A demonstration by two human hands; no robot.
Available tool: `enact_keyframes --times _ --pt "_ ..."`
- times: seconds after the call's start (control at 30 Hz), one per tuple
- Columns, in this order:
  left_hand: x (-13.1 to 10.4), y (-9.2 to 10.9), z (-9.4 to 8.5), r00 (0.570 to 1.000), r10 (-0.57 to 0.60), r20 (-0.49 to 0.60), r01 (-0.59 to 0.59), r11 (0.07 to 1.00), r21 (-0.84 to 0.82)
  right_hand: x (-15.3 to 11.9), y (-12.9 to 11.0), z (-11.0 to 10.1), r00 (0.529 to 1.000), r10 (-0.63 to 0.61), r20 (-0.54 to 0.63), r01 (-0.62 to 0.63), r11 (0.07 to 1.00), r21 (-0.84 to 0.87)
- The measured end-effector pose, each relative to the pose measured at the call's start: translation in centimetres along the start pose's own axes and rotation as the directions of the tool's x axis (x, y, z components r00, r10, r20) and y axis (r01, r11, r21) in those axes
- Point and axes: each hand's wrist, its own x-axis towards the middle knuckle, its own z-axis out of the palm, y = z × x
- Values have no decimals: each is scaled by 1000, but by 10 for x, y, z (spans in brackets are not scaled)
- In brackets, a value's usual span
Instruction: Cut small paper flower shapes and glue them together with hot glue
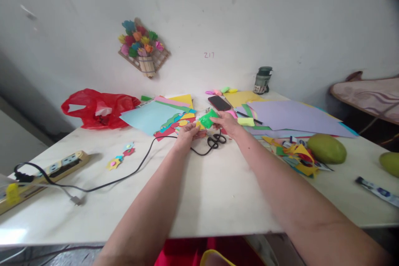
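Observation:
My right hand (227,122) is closed on a bright green piece (208,119), holding it by its right edge above the middle of the table. Just left of it, my left hand (188,132) pinches a small yellow piece (200,125) between its fingertips. The two pieces overlap or touch; which, I cannot tell. Black-handled scissors (216,141) lie on the table just below my right hand. Behind my left hand are cut paper scraps in red, yellow and green (174,123). Small paper flowers (113,163) lie farther left.
A power strip (67,165) with a black cable (124,178) occupies the left side. Behind are a red bag (102,110), blue paper (146,115), a phone (219,103) and a bottle (262,80). Purple sheets (289,115), scraps (299,156), green fruit (327,149) and a tube (378,191) lie right.

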Motion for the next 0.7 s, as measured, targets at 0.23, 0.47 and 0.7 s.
enact_keyframes --times 0.23,0.47,0.7 --pt "1 -1 -1 1000 -5 20 5 1000 -6 0 4 5 999 7 -42 -4 997 74" --pt "3 -3 0 1000 -20 6 20 1000 0 -1 3 12 995 85 -61 -67 965 253" --pt "1 0 1 1000 -13 6 13 1000 18 -5 2 15 998 59 -2 -57 969 239"
